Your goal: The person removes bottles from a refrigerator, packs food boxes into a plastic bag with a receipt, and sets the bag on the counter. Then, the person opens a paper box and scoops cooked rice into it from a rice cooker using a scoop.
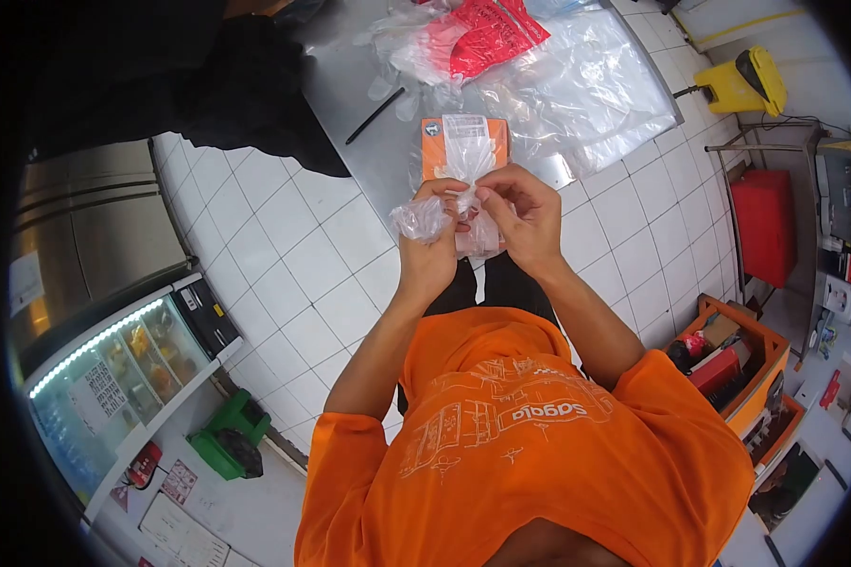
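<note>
An orange box [434, 151] inside a clear plastic bag [483, 231] lies at the near edge of the metal table, with a white printed label [466, 128] on top. Both of my hands are at the gathered, twisted part of the bag, over the near end of the box. My left hand [434, 231] has its fingers curled round the plastic, and a crumpled bit of bag bulges out beside it. My right hand [526, 215] pinches the bag with thumb and forefinger, close to the left fingertips.
On the metal table [348, 90] lie a black pen [375, 115], a red plastic packet [496, 40] and clear plastic sheets [586, 90]. Dark cloth [246, 94] of a person shows at upper left. An orange crate [775, 352] stands right, a green bin [227, 435] lower left.
</note>
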A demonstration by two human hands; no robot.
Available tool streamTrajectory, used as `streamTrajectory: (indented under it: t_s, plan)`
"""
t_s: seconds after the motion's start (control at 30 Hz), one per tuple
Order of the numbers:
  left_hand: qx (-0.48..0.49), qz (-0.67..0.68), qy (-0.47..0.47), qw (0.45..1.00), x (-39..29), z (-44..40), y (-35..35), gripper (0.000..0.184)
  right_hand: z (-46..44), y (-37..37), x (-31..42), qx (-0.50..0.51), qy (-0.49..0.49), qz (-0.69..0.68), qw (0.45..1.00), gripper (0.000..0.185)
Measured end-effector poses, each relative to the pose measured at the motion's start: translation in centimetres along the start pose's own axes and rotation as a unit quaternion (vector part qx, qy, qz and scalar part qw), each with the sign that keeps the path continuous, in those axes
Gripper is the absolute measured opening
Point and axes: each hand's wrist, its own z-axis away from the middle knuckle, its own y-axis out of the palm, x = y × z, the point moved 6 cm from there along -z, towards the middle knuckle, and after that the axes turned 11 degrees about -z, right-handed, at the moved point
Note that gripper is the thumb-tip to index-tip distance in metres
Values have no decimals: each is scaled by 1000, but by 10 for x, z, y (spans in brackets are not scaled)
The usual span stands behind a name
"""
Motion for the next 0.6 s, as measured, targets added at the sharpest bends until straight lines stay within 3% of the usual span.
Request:
streamTrajectory:
  t_s: [0.13,0.33,0.53,0.6]
  plan:
    - [1,5,-8,1000,-1,1,0,17,1,-1,-6,6,0,20,1000,9]
    - [-8,3,-18,1000,-2,3,0,16,-5,8,11,54,-23,172,983,11]
    - [11,34,-19,999,2,1,0,17,-14,12,53,82,-210,250,942,8]
    - [10,13,-25,1000,-2,2,0,16,-6,10,44,52,-202,231,950,9]
